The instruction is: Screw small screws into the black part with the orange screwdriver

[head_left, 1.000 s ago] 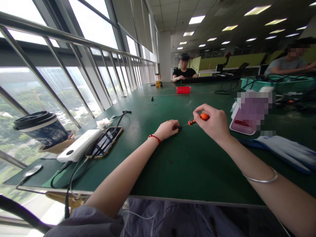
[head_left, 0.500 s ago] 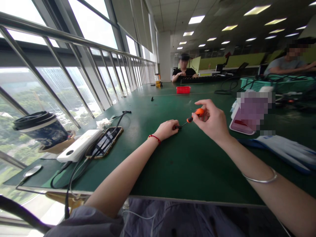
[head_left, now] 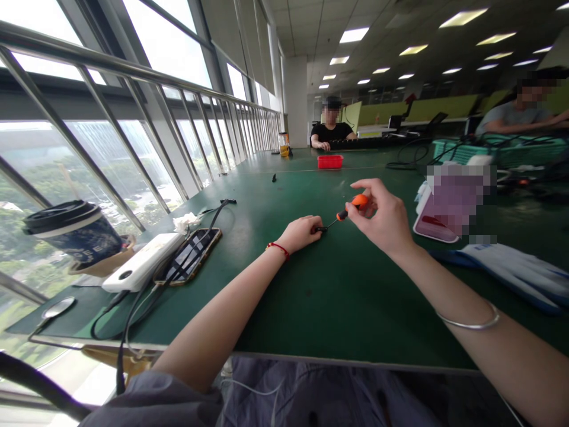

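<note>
My left hand [head_left: 302, 234] rests on the green table, its fingers closed on a small black part [head_left: 320, 229]. Most of that part is hidden by the fingers, so its kind cannot be made out. In my right hand [head_left: 383, 216] is a screwdriver [head_left: 341, 214] with an orange and black handle, gripped between thumb and fingers. The screwdriver slants down to the left, and its thin metal tip meets the black part at its right end.
To the left lie a phone [head_left: 189, 258], a white power bank [head_left: 144, 261] with cables, and a lidded cup [head_left: 75, 231]. A red tray [head_left: 330, 162] sits farther back. On the right are gloves [head_left: 515, 273], a purple-pink case [head_left: 453, 207] and a green basket [head_left: 502, 151]. Two people sit beyond.
My hands, the screwdriver and the black part look nearly still. Across the table, the person in black has lowered a hand to the tabletop.
</note>
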Demonstrator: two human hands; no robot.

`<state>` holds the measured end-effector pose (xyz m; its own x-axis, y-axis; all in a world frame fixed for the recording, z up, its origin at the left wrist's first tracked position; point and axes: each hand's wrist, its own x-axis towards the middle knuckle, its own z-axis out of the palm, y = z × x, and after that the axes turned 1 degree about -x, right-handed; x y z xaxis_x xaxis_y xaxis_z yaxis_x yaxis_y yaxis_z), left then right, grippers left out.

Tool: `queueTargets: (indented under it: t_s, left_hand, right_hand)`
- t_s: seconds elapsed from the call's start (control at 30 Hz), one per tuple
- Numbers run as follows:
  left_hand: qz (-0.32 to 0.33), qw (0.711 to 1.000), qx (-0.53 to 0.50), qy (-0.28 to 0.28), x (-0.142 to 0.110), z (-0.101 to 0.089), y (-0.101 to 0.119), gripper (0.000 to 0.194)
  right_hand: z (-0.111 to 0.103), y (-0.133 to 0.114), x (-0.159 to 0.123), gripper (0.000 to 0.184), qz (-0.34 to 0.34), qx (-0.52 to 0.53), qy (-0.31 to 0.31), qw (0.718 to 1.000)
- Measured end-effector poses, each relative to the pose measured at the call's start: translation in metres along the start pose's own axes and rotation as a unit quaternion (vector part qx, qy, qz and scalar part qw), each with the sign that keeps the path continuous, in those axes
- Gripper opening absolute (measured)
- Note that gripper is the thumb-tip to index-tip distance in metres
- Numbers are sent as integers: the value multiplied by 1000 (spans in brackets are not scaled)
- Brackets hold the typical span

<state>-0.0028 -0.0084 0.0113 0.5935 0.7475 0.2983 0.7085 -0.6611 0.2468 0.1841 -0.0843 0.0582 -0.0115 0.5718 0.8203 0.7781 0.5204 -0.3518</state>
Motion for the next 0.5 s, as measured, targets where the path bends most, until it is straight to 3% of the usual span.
queueTargets:
  t_s: [0.1,0.3,0.5]
  left_hand:
    - [0,1000,3,0,1,1,-1,14]
    - [5,1000,-2,3,1,2,-2,14]
    - [1,1000,-5,4,1,2,-2,13]
  right_hand:
    - [0,-1,0,18,14,-23,-22,999]
    - [0,-2,0,25,-3,8,8,1000]
    - [-1,-1,0,25,31,-32,-33,998]
